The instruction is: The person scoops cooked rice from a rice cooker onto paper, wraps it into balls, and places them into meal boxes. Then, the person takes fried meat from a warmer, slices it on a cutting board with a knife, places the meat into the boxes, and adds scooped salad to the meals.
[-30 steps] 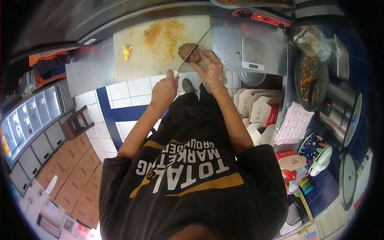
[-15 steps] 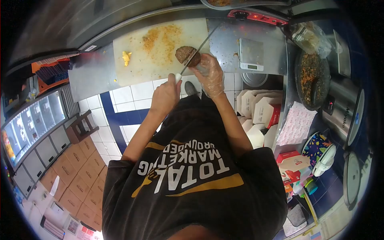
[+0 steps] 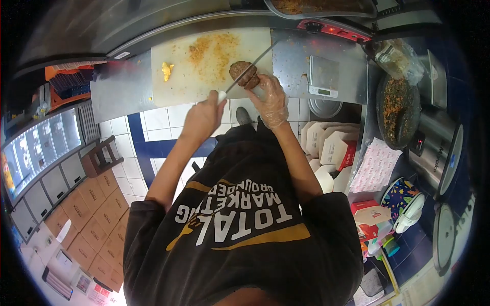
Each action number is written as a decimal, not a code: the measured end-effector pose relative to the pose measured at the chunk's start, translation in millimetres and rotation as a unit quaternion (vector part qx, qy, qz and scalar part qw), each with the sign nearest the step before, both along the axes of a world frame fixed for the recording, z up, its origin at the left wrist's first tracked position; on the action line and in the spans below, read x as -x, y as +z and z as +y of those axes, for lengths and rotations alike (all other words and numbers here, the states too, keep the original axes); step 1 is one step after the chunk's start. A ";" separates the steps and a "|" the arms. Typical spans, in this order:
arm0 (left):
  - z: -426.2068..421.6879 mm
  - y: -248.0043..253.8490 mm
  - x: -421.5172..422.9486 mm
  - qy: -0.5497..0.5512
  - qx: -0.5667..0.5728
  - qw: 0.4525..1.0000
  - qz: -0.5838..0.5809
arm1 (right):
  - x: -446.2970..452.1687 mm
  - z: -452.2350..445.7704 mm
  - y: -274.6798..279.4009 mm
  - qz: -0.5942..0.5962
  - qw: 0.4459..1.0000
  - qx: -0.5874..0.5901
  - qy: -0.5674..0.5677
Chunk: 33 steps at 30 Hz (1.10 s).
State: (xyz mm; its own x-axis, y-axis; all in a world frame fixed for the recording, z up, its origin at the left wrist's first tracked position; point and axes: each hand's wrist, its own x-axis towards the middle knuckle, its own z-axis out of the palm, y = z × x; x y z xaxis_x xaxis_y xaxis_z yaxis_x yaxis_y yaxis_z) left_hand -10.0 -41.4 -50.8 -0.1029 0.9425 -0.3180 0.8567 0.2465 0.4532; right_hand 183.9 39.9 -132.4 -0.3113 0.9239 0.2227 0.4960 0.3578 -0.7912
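Note:
My bare left hand [image 3: 203, 118] is closed round the white handle of a long knife [image 3: 250, 67]. The blade slants up to the right across a browned lump of meat [image 3: 243, 73] at the front right of the pale cutting board [image 3: 173, 92]. My right hand [image 3: 270, 103], in a clear plastic glove, grips the meat's near right side with its fingers. A dark line crosses the lump beside the blade; how deep the blade sits, I cannot tell. Orange-brown crumbs [image 3: 209, 53] lie spread on the board behind the meat, and a small yellow piece [image 3: 167, 71] lies at its left.
A digital kitchen scale [image 3: 323, 76] stands on the steel counter to the right. Farther right are a stone mortar [image 3: 395, 109] with seasoning, a plastic bag [image 3: 400, 58] and a steel cooker [image 3: 436, 148]. Below the counter sit folded cartons [image 3: 334, 140]. A metal tray [image 3: 326, 9] is at the back.
My left hand has drawn back toward me and slightly left, pulling the knife along the meat. The right hand stays on the meat. The whole view has shifted a little.

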 end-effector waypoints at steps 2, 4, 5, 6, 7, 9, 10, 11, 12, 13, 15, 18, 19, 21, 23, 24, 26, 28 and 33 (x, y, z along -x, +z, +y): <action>4.3 1.8 12.9 -0.013 -0.020 0.999 0.023 | 2.9 2.3 11.9 -0.029 1.000 -0.005 0.003; 10.0 1.4 19.0 -0.014 -0.013 0.999 0.026 | 5.5 5.6 15.9 -0.059 0.998 -0.011 0.005; 11.4 -0.3 20.8 -0.026 -0.015 0.999 0.033 | 6.3 7.7 15.0 -0.066 0.998 -0.012 0.017; 12.7 -1.9 22.5 -0.038 -0.017 0.998 0.039 | 7.4 9.7 14.2 -0.073 0.997 -0.014 0.028; 13.6 -3.6 23.6 -0.037 -0.017 0.998 0.040 | 7.9 11.0 13.4 -0.073 0.997 -0.015 0.029; 14.6 -9.8 24.8 -0.048 -0.021 0.998 0.041 | 8.2 12.7 11.0 -0.109 0.993 -0.036 0.042; 14.9 -17.0 26.0 -0.048 -0.020 0.998 0.041 | 8.7 13.4 10.0 -0.109 0.993 -0.035 0.041; 14.7 -27.3 27.7 -0.045 -0.021 0.998 0.037 | 9.3 13.9 8.7 -0.113 0.992 -0.049 0.041; 13.4 -37.4 28.8 -0.039 -0.022 0.998 0.033 | 9.8 13.4 7.4 -0.117 0.990 -0.062 0.042; 12.2 -44.7 27.8 -0.034 -0.019 0.999 0.032 | 9.9 11.3 5.1 -0.118 0.990 -0.059 0.047; 16.2 -57.0 26.6 -0.031 -0.014 0.999 0.030 | 11.5 12.5 3.8 -0.159 0.986 -0.035 0.036; 18.8 -55.7 29.2 -0.036 -0.030 0.999 0.009 | 11.3 14.5 3.5 -0.169 0.984 0.005 0.054; 20.0 -55.2 30.2 -0.040 -0.040 0.998 0.011 | 13.2 17.8 3.7 -0.169 0.985 -0.005 0.047; 3.7 -51.0 24.4 0.002 -0.079 0.996 -0.049 | 16.1 16.1 5.4 -0.190 0.978 -0.062 0.066; -13.2 -32.2 19.0 0.037 -0.095 0.992 -0.069 | 27.9 20.2 22.9 -0.257 0.961 -0.070 0.072; -24.1 -24.1 16.5 0.079 -0.102 0.988 -0.088 | 33.3 20.2 29.4 -0.321 0.940 -0.070 0.086; -49.6 -28.2 23.3 0.094 -0.112 0.984 -0.102 | 44.9 28.9 26.5 -0.365 0.918 -0.072 0.135; -72.3 -21.3 24.1 0.150 -0.049 0.984 -0.085 | 57.5 41.0 -6.4 -0.342 0.909 -0.167 0.171; -141.7 -59.5 37.2 0.198 -0.052 0.972 -0.115 | 78.2 45.9 -63.3 -0.314 0.914 -0.209 0.149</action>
State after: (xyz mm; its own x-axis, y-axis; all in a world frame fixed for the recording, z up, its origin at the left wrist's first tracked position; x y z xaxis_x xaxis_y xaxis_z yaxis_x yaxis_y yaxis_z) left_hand -47.3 -183.1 -110.3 -0.4020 0.8716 -0.2806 0.5765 0.4790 0.6620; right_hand 105.7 85.8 -195.7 -0.7225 0.6527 0.2281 0.6367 0.7567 -0.1483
